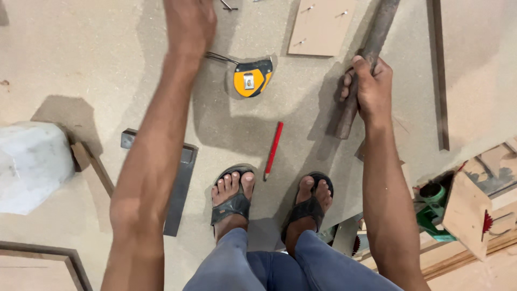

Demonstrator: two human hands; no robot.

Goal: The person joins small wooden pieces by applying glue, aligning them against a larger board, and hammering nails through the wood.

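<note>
- The right hand has its fingers wrapped fully around a dark, rough bar; the bar runs tilted from the top edge of the view down to just below the fist.
- The left hand reaches far forward, back of the hand up; its fingers lie past the top edge, so I cannot tell how open they are or whether they hold anything.
- A yellow and black tape measure lies on the floor between the two hands, just beside the left wrist.
- A red pencil lies on the floor nearer the feet, pointing toward the sandals.
- A dark metal square lies partly under the left forearm.
- A small board with nails in it lies near the bar's upper end.
- A white block sits at the left edge.
</note>
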